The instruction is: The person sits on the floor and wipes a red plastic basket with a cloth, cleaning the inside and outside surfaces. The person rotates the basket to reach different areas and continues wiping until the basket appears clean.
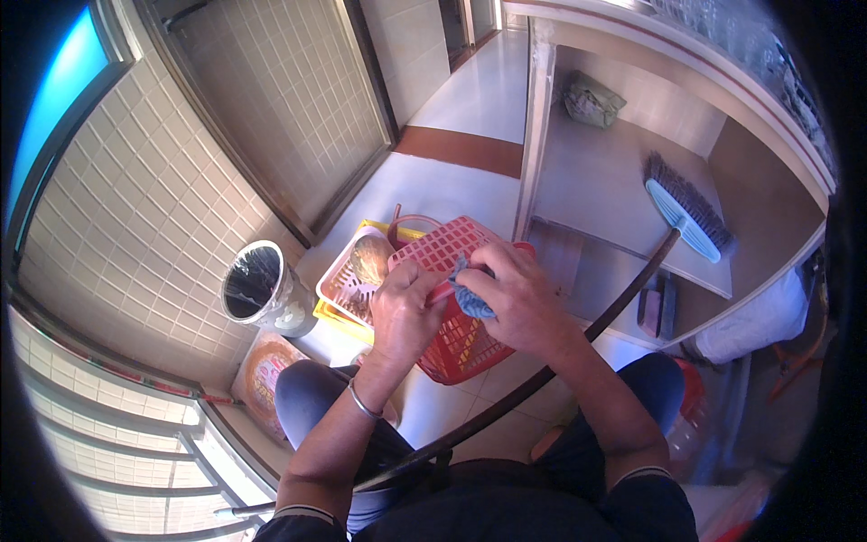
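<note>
My left hand (406,315) grips the near rim of a pink-red perforated plastic basket (450,245), which is tilted up. Across from it, my right hand (518,295) holds a crumpled blue cloth (472,298) against the same rim. Below both hands is a red slatted plastic basket (464,349). A pale pink basket (330,284) beside my left hand holds a squash-like vegetable (371,260) and small brown pieces; it sits over a yellow basket (344,327). A broom (633,284) lies diagonally across my lap, beneath my right forearm, its blue head at the right.
A lined waste bin (254,281) stands by the tiled wall at left, near a round-patterned box (267,372). At right, an open cabinet (540,135) holds a green bundle (593,100). A white sack (755,318) is at far right. The broom handle crosses the space before my body.
</note>
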